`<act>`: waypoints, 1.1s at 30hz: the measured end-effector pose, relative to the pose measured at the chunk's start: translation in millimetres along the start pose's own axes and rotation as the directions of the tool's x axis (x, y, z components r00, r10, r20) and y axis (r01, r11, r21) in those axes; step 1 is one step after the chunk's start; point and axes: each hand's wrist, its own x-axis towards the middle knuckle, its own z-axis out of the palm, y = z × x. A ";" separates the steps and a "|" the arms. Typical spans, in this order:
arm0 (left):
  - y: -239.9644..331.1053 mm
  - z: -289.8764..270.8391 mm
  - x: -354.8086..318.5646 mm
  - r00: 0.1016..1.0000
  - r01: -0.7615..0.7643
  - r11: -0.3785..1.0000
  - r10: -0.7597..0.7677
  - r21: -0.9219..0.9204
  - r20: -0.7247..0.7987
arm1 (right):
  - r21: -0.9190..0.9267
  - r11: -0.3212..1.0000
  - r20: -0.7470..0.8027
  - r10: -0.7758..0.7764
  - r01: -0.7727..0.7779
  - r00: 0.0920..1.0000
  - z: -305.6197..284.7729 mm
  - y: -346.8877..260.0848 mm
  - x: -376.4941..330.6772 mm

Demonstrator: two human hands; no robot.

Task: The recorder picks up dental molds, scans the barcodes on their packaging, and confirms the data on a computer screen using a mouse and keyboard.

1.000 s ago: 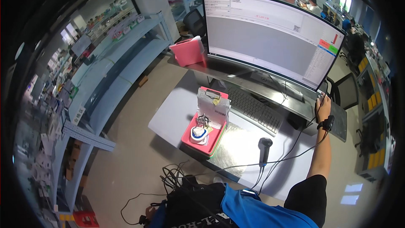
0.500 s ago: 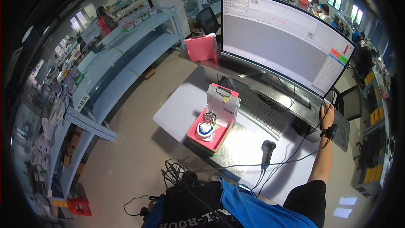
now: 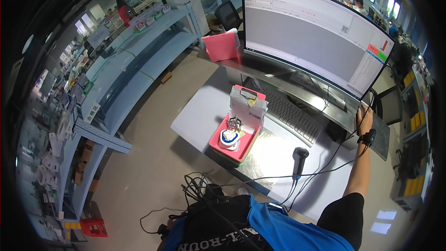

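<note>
To the right of the large monitor (image 3: 306, 42), my right hand (image 3: 365, 118) curls over what appears to be a computer mouse, mostly hidden beneath the palm. A black band circles that wrist. My left hand is out of view. On the desk ahead of me stands a pink tray (image 3: 239, 153). It holds a white dental model (image 3: 229, 138) with a blue band, mounted on a metal articulator (image 3: 235, 123). A clipboard with papers (image 3: 248, 107) leans upright at the tray's back. A black handheld scanner (image 3: 301, 160) lies to its right.
A keyboard (image 3: 292, 118) lies below the monitor. Black cables (image 3: 320, 173) cross the desk and bunch near my body. A pink folder-like bin (image 3: 221, 46) stands left of the monitor. Blue shelving (image 3: 139, 60) runs along the left. Other people sit in the background.
The view has shifted slightly, so the desk things sit a little differently in the picture. My right hand stays beside the monitor. A distant person in red has shifted posture.
</note>
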 end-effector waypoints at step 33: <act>32.1 -44.9 11.6 0.924 -0.381 0.831 0.327 0.406 0.198 | 0.198 0.978 0.641 -0.075 -0.070 0.764 152.3 -173.5 -130.8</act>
